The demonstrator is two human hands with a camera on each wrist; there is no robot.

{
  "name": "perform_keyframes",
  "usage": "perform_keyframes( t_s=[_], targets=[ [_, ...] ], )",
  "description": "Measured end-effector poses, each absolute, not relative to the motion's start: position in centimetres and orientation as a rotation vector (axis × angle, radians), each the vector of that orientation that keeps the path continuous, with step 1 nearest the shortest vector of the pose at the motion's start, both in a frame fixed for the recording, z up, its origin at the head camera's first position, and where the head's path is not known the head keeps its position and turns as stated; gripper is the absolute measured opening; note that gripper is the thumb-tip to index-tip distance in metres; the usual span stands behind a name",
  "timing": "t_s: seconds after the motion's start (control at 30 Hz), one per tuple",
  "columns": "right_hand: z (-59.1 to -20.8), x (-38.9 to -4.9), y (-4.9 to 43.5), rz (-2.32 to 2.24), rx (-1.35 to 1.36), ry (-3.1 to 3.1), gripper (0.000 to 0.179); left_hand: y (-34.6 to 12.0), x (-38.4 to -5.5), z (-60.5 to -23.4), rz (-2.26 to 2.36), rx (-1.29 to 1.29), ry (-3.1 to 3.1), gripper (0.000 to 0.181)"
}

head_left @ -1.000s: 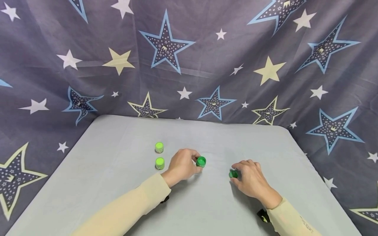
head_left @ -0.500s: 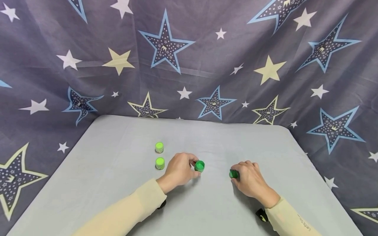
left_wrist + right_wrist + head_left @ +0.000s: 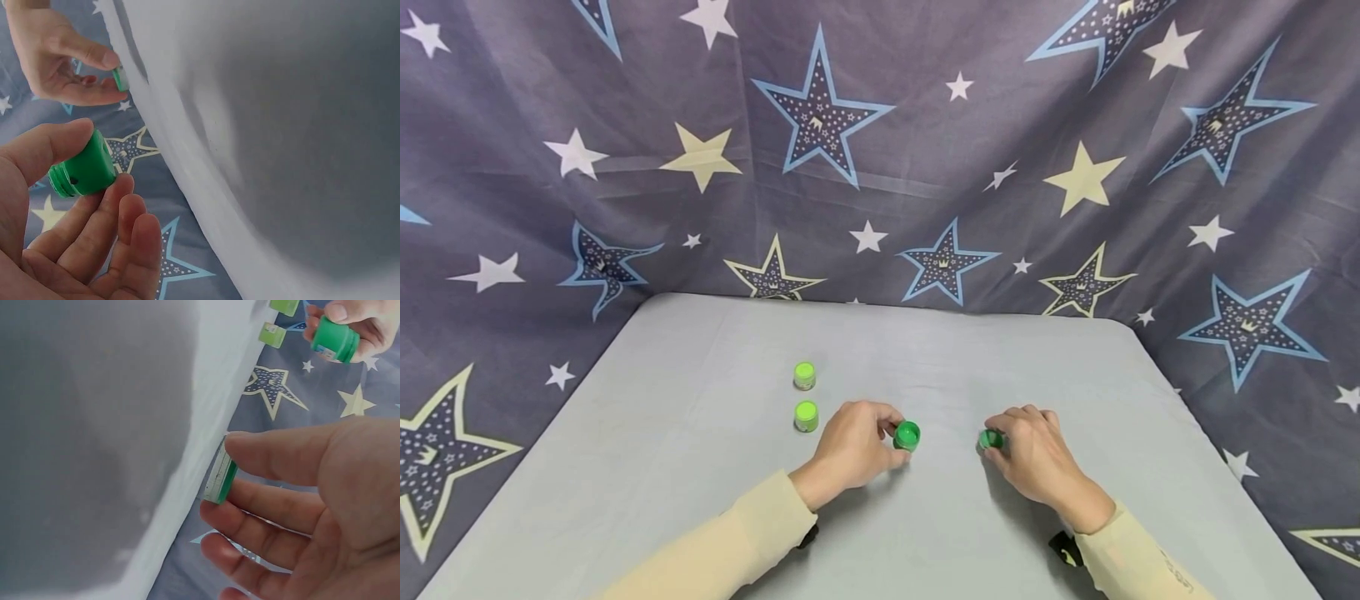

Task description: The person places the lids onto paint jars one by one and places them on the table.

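My left hand pinches a small green paint jar between thumb and fingers. The jar is uncapped, its round mouth tipped up towards the head camera with green inside. In the left wrist view the jar shows its threaded neck, and the other fingers are half bent beneath it. To the right, my right hand pinches a green jar lid by its edge, close over the table. The right wrist view shows this lid edge-on, with a whitish rim, between thumb and fingertips.
Two closed light-green jars, a far one and a nearer one, stand left of my left hand. The table has a pale grey cover. A star-patterned cloth hangs behind and at both sides.
My left hand has drawn the jar nearer to me and slightly left. My right hand stays almost in place, with the lid shifting slightly in its fingers.
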State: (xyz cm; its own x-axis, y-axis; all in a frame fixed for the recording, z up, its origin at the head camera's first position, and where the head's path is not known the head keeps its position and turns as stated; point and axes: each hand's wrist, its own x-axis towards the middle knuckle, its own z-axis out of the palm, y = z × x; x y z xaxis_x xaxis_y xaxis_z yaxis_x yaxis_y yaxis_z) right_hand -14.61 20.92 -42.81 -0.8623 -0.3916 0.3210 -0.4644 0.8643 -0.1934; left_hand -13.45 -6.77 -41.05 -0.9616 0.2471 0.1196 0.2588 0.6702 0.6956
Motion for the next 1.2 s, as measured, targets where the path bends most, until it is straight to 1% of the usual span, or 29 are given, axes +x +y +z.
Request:
perform_keyframes(
  t_s=[0.33,0.63,1.2],
  targets=[
    [-41.3,-13.7,20.0,0.439,0.681,-2.767,0.032,-7.0,-13.0,-41.2,-1.239,-0.403,-2.848,0.025],
    [-40.2,-13.0,19.0,0.504,0.75,-2.698,0.032,-7.1,-12.5,-41.4,-1.237,-0.411,-2.854,0.026],
    [-38.6,-12.0,17.6,0.568,0.799,-2.664,0.03,-6.8,-11.6,-41.7,-1.234,-0.453,-2.838,0.025]
  ],
)
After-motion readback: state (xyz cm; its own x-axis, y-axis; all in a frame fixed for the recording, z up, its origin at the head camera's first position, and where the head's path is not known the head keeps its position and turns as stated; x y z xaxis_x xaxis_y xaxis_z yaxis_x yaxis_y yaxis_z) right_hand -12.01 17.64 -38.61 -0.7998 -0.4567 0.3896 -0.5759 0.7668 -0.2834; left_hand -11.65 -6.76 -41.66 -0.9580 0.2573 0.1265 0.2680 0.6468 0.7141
